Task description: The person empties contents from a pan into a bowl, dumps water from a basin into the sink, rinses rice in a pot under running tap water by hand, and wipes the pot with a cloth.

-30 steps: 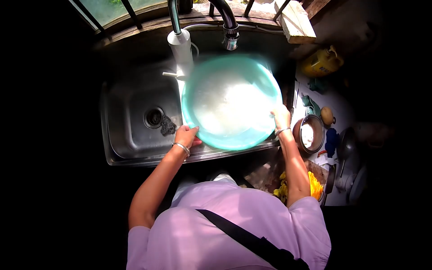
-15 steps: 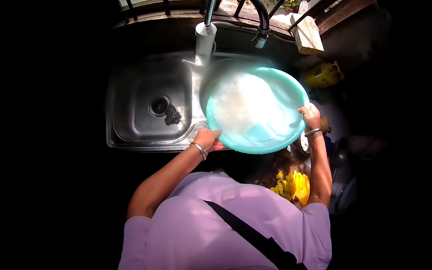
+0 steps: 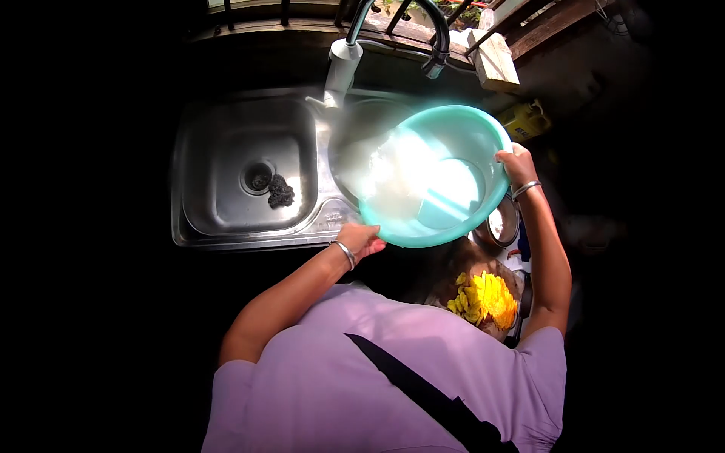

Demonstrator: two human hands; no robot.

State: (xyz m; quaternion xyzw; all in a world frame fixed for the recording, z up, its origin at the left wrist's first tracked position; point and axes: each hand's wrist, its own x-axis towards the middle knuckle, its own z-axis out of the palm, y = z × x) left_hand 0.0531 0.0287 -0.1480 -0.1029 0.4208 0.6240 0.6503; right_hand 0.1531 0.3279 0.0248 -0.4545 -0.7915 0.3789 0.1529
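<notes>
A wide turquoise plastic basin (image 3: 476,155) is tilted to the left over the right bowl of the steel sink (image 3: 226,239). My left hand (image 3: 359,239) grips its near left rim, and my right hand (image 3: 518,166) is closed on the right rim, held higher. Whitish haze or water, blurred by glare, shows at the basin's lower left side; I cannot tell exactly where it ends. Most of the right bowl is hidden behind the basin and the haze.
In the left sink bowl a dark scouring pad (image 3: 280,192) lies beside the drain (image 3: 259,177). A curved faucet (image 3: 435,60) hangs above the basin. Sliced yellow food (image 3: 487,298) sits on a board to my right, near a metal pot (image 3: 501,225). A yellow bottle (image 3: 526,121) stands behind.
The basin has tipped further to the left, its right side raised. The whitish contents have shifted toward the left rim, and more of the bare basin bottom shows.
</notes>
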